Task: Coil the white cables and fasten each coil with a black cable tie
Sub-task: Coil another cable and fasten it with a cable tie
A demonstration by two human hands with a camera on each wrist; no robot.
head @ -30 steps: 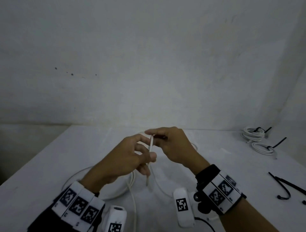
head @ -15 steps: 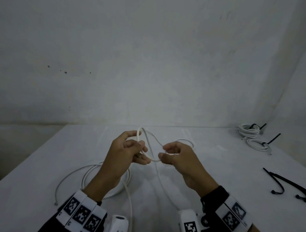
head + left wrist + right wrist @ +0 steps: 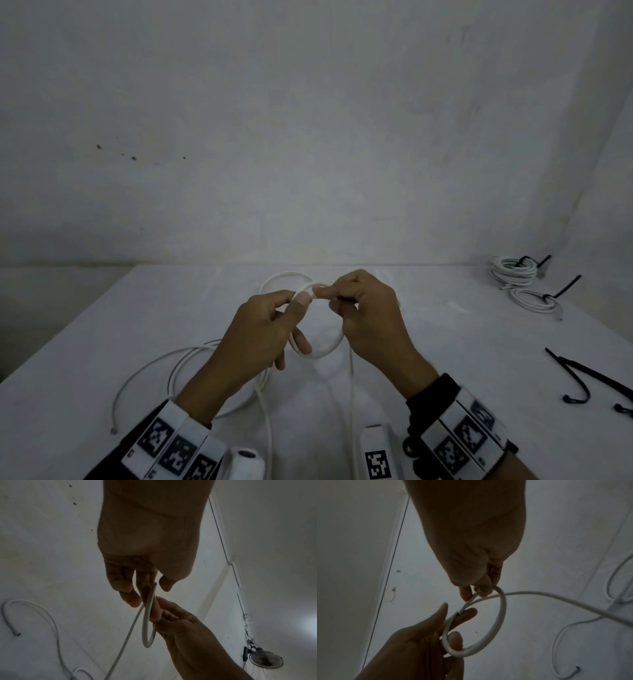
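A white cable is bent into one small loop held up over the table's middle. My left hand pinches the loop's top between thumb and forefinger, with a lower finger inside the ring. Touching it from the right, my right hand pinches the cable end against the loop. The rest of the cable trails down onto the table at the left and ends in a free tip. In the left wrist view the loop hangs between both hands.
Two tied white coils, each with a black tie, lie at the table's back right. Loose black cable ties lie at the right edge. A pale wall stands behind the white table.
The hands, apart half a second ago with the cable arched between them, have come together. The cable now closes into a small ring held by both.
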